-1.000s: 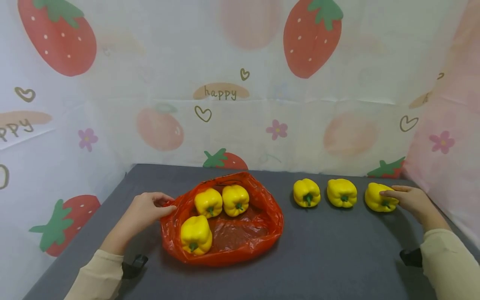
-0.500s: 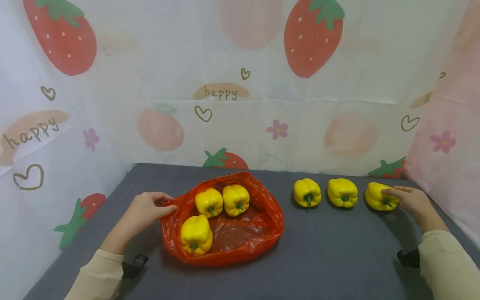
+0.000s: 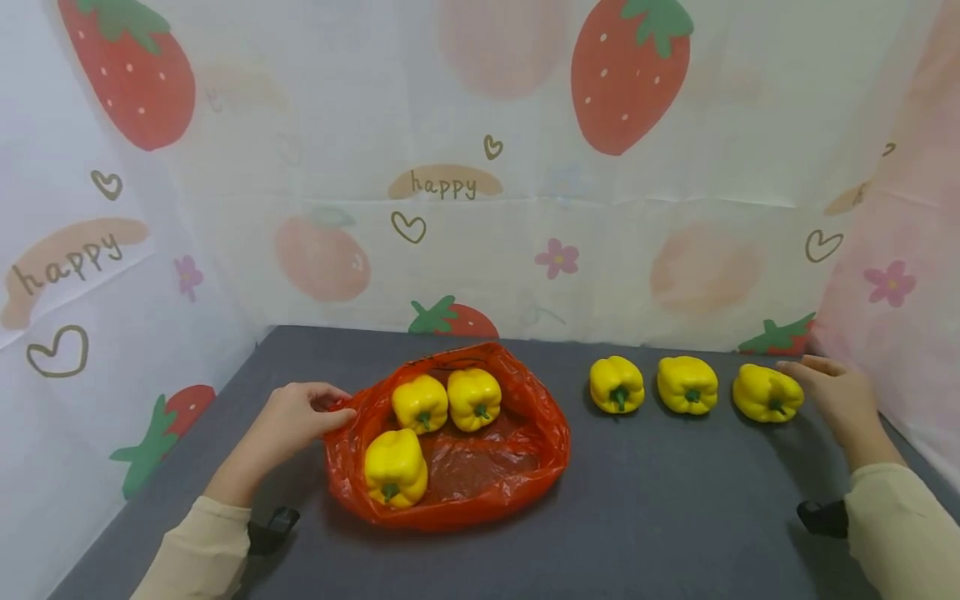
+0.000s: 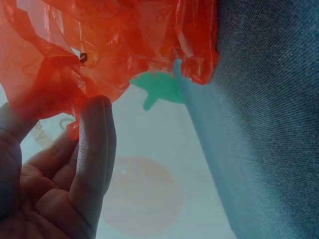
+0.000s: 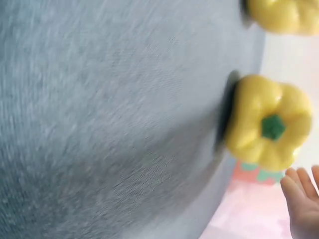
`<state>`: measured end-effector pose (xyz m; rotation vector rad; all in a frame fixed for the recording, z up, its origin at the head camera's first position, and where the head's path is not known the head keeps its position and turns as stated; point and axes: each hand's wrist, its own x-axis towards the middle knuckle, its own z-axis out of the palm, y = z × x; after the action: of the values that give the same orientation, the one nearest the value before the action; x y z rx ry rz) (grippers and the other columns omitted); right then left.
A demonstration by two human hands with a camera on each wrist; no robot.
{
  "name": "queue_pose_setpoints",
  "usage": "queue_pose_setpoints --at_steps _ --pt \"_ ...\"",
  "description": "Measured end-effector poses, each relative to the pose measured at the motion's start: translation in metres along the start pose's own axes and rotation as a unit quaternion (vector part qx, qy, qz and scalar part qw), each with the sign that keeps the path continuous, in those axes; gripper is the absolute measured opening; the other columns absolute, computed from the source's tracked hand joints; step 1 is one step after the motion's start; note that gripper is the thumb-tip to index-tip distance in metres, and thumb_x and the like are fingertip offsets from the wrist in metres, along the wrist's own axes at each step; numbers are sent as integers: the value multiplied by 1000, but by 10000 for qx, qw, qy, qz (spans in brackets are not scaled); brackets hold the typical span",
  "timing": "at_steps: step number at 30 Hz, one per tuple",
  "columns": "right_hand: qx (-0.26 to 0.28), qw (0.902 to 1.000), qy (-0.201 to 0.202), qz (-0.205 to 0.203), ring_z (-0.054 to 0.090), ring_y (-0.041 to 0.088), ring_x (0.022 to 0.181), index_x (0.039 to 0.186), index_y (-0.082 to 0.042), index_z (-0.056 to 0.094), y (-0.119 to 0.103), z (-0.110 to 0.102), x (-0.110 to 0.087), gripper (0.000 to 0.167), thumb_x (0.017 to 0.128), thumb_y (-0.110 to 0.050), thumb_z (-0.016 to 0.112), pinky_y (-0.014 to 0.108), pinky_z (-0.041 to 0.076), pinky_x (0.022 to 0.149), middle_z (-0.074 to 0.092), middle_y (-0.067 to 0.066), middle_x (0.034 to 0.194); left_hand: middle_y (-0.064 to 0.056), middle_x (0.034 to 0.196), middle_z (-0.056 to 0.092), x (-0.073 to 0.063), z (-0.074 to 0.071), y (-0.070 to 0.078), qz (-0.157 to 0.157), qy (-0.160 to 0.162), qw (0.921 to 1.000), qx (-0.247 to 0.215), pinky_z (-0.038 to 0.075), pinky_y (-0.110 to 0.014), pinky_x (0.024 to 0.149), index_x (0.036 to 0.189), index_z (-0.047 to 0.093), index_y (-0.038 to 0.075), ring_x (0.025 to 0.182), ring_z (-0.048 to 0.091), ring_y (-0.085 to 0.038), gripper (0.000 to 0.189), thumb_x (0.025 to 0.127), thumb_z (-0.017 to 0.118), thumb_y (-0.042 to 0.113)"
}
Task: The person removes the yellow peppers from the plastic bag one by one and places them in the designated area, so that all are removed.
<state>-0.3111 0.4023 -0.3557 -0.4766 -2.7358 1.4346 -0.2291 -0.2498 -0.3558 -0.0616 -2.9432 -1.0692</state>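
Far left, the left hand (image 3: 296, 417) has its grip pinched on the edge of a red plastic bag (image 3: 450, 512), which sits on the dark grey desk (image 3: 600, 500) with its mouth spread wide. Inside there's a front pepper (image 3: 395, 468), then a back-left pepper (image 3: 420, 404) and a back-right pepper (image 3: 475, 400) snug behind it. All yellow, green stems. Next, outside the bag, another yellow trio's lined up: first pepper (image 3: 617, 385), middle pepper (image 3: 687, 385), end pepper (image 3: 767, 393). Then the right hand (image 3: 840, 396), right beside that end one, fingers loosely extended, grip relaxed; can't tell if a fingertip's touching.
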Motion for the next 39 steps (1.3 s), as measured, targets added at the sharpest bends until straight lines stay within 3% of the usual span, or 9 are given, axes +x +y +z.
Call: queue_pose_setpoints --at_steps 5,7,9,11,15,17,21,25,39 --pt "439 9984 343 -91 19 46 146 155 -11 33 -15 8 -9 93 87 -70 56 66 20 117 13 19 166 -11 103 73 0 1 0 -35 14 10000 24 61 -37 77 116 70 4 88 64 -19 38 90 71 33" --pt "514 9976 425 -161 41 31 136 153 -19 40 -23 12 -13 86 86 -69 59 52 32 118 24 14 165 -11 104 73 0 0 0 -38 8 10000 10 61 -37 78 116 70 4 89 64 -20 38 90 71 32" --pt "508 9973 432 -303 53 13 116 150 -19 44 -30 18 -18 81 86 -67 61 43 39 115 43 4 153 -11 104 73 0 0 1 -32 8 10000 8 61 -37 78 116 70 4 89 64 -20 38 91 71 32" --pt "421 9971 426 -468 52 6 105 146 -18 48 -36 26 -22 78 85 -65 62 39 46 108 53 -9 135 -12 104 73 0 0 1 -12 19 10000 16 61 -36 77 116 70 4 89 64 -20 37 91 71 31" --pt "95 9962 297 -818 47 27 125 150 -9 42 -47 45 -33 86 88 -65 61 43 48 97 57 -11 128 -12 103 72 1 0 1 15 22 10000 4 61 -36 77 116 70 3 88 64 -20 38 91 71 31" --pt "42 9954 206 -936 41 37 135 151 -7 39 -54 55 -40 88 88 -64 60 44 47 97 57 -1 136 -12 103 72 1 0 0 18 13 10000 -16 61 -35 77 116 70 3 88 64 -19 38 91 71 31" --pt "127 9920 -140 -1244 34 44 142 152 -4 37 -66 71 -56 87 90 -60 62 61 36 110 53 14 147 -11 103 73 1 1 0 -3 5 10000 -27 60 -35 76 116 70 4 87 64 -19 38 91 71 31" --pt "222 9874 -552 -1466 36 43 142 153 -5 36 -74 85 -71 83 92 -56 61 62 36 111 40 23 155 -10 102 73 1 2 -1 -21 6 10000 -5 60 -34 76 116 70 4 87 63 -19 38 90 71 32" --pt "389 9784 -1000 -1768 49 32 137 146 -7 46 -94 123 -100 69 94 -49 63 44 45 109 49 17 150 -11 103 73 0 1 0 30 16 10000 -3 60 -35 76 116 71 4 88 64 -19 38 91 71 32"
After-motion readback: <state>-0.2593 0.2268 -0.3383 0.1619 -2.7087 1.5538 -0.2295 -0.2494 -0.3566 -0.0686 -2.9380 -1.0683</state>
